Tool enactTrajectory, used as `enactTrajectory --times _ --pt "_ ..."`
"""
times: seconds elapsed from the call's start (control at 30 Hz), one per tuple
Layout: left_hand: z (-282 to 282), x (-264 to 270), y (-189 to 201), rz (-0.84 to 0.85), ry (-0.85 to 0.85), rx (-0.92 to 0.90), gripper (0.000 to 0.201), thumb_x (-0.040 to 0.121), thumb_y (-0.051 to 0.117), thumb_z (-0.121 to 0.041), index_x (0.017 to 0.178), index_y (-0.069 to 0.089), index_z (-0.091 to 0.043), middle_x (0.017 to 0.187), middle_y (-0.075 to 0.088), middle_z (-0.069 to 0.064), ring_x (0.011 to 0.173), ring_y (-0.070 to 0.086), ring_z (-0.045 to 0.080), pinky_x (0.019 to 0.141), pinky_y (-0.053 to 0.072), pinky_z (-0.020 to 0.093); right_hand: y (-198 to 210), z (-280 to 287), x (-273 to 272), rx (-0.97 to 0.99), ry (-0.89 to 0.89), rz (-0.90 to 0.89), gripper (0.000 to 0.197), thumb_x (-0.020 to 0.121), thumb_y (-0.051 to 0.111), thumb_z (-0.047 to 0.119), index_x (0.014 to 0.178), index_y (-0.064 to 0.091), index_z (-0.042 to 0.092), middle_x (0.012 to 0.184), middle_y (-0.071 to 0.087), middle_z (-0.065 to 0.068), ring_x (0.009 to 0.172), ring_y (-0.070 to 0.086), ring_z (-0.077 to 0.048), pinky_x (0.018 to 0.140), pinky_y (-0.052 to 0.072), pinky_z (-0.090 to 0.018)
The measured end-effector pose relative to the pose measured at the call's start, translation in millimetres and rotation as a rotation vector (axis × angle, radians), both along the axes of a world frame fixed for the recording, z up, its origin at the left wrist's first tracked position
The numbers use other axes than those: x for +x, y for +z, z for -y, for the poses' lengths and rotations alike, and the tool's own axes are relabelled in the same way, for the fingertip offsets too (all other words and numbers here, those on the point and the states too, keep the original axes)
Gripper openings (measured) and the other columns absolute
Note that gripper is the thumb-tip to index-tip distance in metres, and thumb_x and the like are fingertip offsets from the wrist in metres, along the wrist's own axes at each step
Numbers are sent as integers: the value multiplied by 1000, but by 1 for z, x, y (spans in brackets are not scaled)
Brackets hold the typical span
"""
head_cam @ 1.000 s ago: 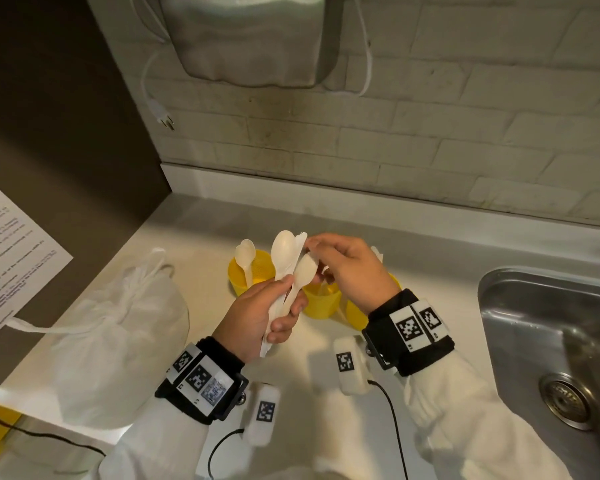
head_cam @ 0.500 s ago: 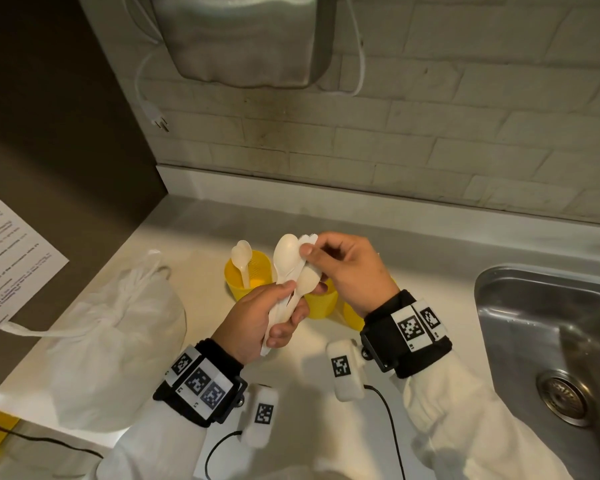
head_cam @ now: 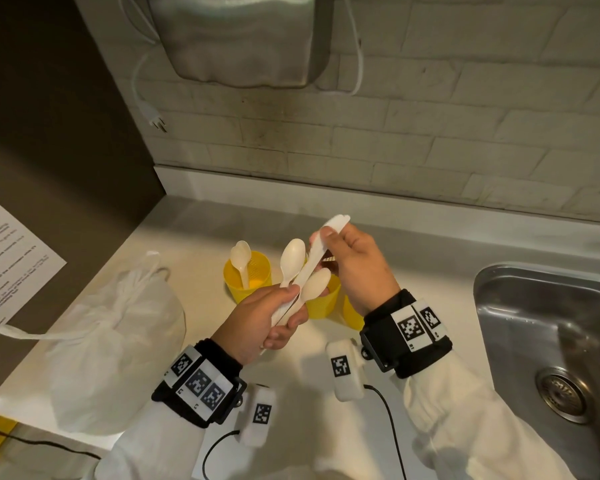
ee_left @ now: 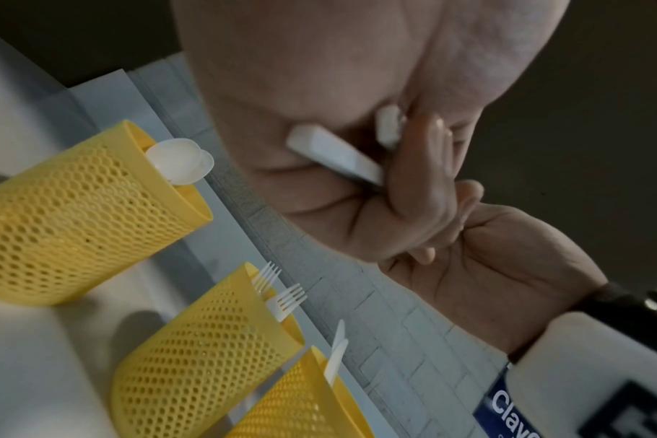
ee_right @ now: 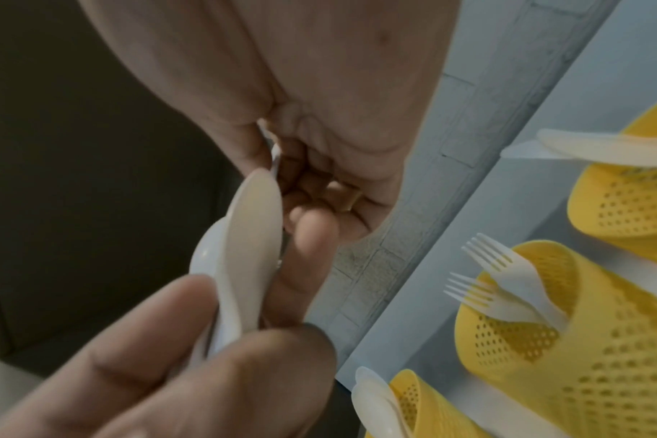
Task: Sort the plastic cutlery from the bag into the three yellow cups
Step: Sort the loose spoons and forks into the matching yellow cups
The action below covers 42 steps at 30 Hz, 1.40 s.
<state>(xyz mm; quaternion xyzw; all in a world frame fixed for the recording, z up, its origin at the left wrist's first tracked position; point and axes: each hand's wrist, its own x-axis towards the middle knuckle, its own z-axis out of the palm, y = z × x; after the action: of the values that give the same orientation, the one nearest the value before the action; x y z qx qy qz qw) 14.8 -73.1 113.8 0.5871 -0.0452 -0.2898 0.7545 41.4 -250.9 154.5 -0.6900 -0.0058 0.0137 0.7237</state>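
Observation:
My left hand (head_cam: 284,315) grips a bundle of white plastic cutlery by the handles, and two spoons (head_cam: 291,256) fan out above it. My right hand (head_cam: 326,239) pinches a white knife (head_cam: 336,222) near its blade end, with its handle still in the left fist. The handle ends (ee_left: 334,157) poke out of the left palm. Behind the hands stand three yellow mesh cups: the left cup (head_cam: 248,277) holds spoons, the middle cup (ee_left: 207,340) holds forks, and the right cup (ee_right: 627,192) holds knives. The white drawstring bag (head_cam: 111,341) lies at the left.
A steel sink (head_cam: 548,334) is sunk into the counter at the right. A printed sheet (head_cam: 11,258) hangs on the dark panel at left. A wall unit (head_cam: 239,39) with a dangling plug (head_cam: 156,123) is mounted on the brick wall above the cups.
My right hand has drawn the knife up and to the right, partly out of the bundle. The left hand keeps its grip on the spoons and has barely moved.

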Motion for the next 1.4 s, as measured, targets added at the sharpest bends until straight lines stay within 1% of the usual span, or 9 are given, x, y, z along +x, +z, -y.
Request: enactTrajectory --times 0.2,0.33,0.43,0.6,0.73,0.8,0.9,1.1,1.4 --pt "-1 0 0 4 -6 61 47 106 44 -31 123 58 10 65 42 1 44 23 8 40 16 19 10 4 1 508 -198 53 30 113 26 23 100 48 7 79 71 -16 72 73 -34 74 59 -44" --pt "0 2 4 -50 -16 24 43 102 43 -37 125 69 -11 65 34 0 42 22 5 41 11 22 23 20 4 689 -396 211 29 112 31 24 93 50 15 61 39 -3 51 38 -19 56 43 -32" --pt "3 3 7 -68 1 5 54 104 35 -48 126 66 -11 64 34 -1 42 22 5 39 14 19 25 33 0 336 -371 197 25 107 47 23 85 57 19 56 34 7 48 28 -12 49 27 -26" --pt "6 -5 14 97 47 91 54 108 28 -48 100 73 -19 62 39 -3 47 23 10 43 18 24 14 26 -13 -437 56 91 23 92 69 34 86 74 13 77 76 -1 71 70 -16 70 55 -32" --pt "8 -10 21 217 71 214 57 110 25 -44 84 56 -5 52 47 -6 43 33 11 43 27 25 10 22 -19 -346 143 84 19 101 61 13 89 70 2 70 69 2 51 55 -1 55 42 -12" --pt "4 -10 18 271 73 231 62 110 25 -45 95 60 4 55 52 -3 44 39 13 44 35 24 9 23 -19 -242 152 75 18 104 57 12 90 67 5 60 60 7 45 44 -2 50 37 -16" --pt "-1 -9 13 237 24 170 54 108 31 -45 119 70 -10 64 51 3 43 36 15 44 36 24 7 25 -15 -91 156 96 15 105 55 15 93 63 15 57 43 6 50 34 -13 50 32 -28" --pt "1 -10 15 202 -22 141 42 106 39 -41 128 66 -18 70 42 2 40 25 11 35 27 14 -3 8 -9 -332 -17 170 15 106 51 19 104 65 15 71 54 8 56 44 -5 60 40 -27" --pt "5 -9 12 421 -15 427 26 111 37 -34 97 52 -17 66 44 3 39 39 18 38 37 24 5 -7 -18 -509 -13 192 20 100 58 22 85 62 10 54 57 8 55 57 -10 58 45 -26"
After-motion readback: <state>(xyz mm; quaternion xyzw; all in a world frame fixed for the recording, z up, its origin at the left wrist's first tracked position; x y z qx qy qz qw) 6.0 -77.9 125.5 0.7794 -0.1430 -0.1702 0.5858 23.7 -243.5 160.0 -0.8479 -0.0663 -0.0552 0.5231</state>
